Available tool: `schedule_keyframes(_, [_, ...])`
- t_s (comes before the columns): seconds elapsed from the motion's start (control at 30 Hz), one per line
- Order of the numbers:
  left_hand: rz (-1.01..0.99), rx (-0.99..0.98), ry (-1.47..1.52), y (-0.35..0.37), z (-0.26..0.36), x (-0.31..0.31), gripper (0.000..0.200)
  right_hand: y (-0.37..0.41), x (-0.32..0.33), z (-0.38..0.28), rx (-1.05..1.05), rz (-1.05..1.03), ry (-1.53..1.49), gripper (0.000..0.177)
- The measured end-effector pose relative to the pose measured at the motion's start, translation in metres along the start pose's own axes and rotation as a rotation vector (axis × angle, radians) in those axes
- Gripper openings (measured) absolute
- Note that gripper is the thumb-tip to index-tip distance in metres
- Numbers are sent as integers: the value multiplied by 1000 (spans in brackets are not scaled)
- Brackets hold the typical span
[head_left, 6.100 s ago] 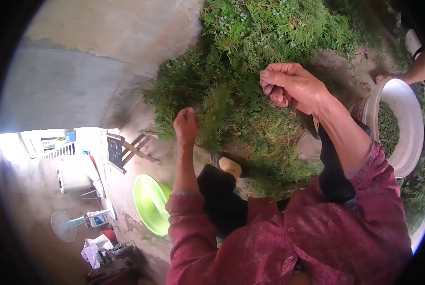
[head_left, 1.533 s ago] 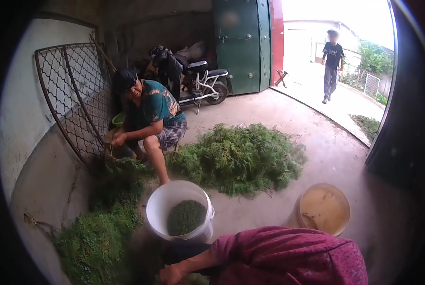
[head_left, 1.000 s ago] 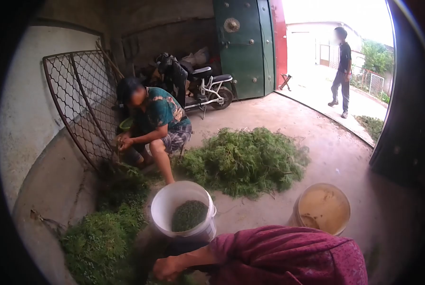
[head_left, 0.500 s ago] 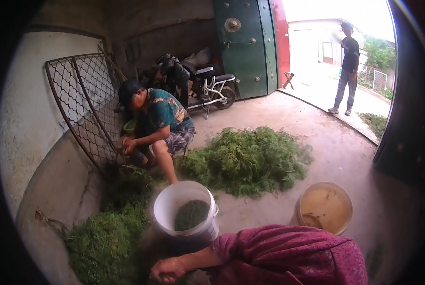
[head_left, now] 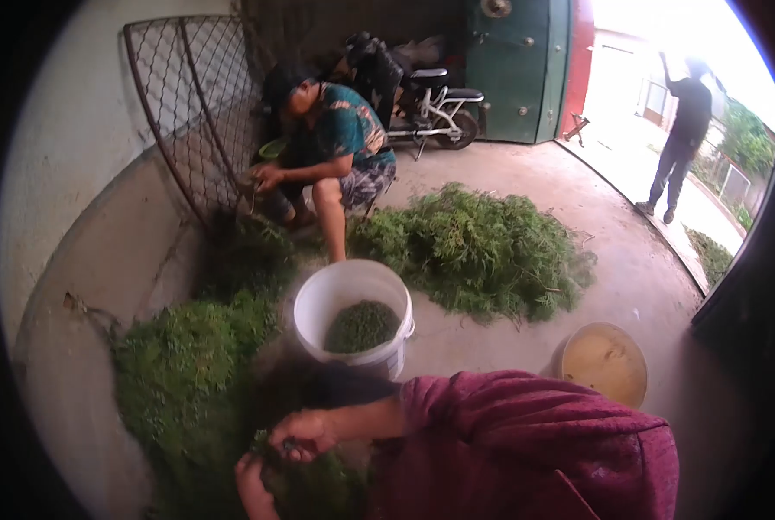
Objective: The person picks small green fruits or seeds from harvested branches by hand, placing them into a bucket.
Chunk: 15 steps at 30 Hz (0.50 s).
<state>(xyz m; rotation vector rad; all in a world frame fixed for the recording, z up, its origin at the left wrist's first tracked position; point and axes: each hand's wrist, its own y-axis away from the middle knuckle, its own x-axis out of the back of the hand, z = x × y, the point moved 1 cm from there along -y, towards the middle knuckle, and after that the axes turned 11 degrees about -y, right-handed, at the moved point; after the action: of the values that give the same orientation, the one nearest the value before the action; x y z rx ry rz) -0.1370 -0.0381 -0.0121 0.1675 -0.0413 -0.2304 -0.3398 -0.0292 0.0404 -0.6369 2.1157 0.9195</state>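
Observation:
My right hand [head_left: 305,433] reaches out of a dark red sleeve [head_left: 509,442] and pinches at a green sprig [head_left: 314,481]. My left hand [head_left: 253,485] sits just below it at the bottom edge, gripping the same bunch; it is partly cut off by the frame. Both hands hover over a pile of green branches [head_left: 188,364] along the wall. A white bucket [head_left: 314,303] holding picked green bits [head_left: 361,325] stands just beyond my right forearm.
Another person [head_left: 335,147] squats by a wire mesh panel [head_left: 197,95], picking at branches. A second heap of branches [head_left: 483,247] lies on the concrete floor. A tan bucket [head_left: 604,364] stands at right. A scooter [head_left: 431,95], green door [head_left: 517,61] and a standing person [head_left: 677,139] are behind.
The view has tilted down and left. My left hand has come into view under my right hand, and both now hold the sprig. The person in the doorway has raised an arm.

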Motion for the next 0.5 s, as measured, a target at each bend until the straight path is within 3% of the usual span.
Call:
schedule_keyframes(0.07, [231, 106, 46, 12, 6, -4, 15, 6, 12, -16, 2, -99, -41, 12])
schedule_keyframes(0.13, [59, 134, 130, 12, 10, 2, 7, 28, 21, -40, 160, -38, -81, 13])
schedule_keyframes(0.17, [76, 116, 132, 14, 12, 0, 13, 44, 25, -53, 241, 30, -92, 13])
schedule_keyframes(0.2, [97, 119, 146, 15, 13, -1, 14, 46, 47, -66, 259, -96, -155, 11])
schedule_keyframes(0.27, [99, 114, 152, 17, 13, 0, 15, 76, 54, -87, 425, 126, -277, 7])
schedule_keyframes(0.4, [106, 145, 167, 20, 19, 0, 15, 111, 98, -125, 602, 185, -385, 9])
schedule_keyframes(0.5, [57, 92, 131, 19, 19, 1, 14, 132, 96, -146, 916, 341, -305, 10])
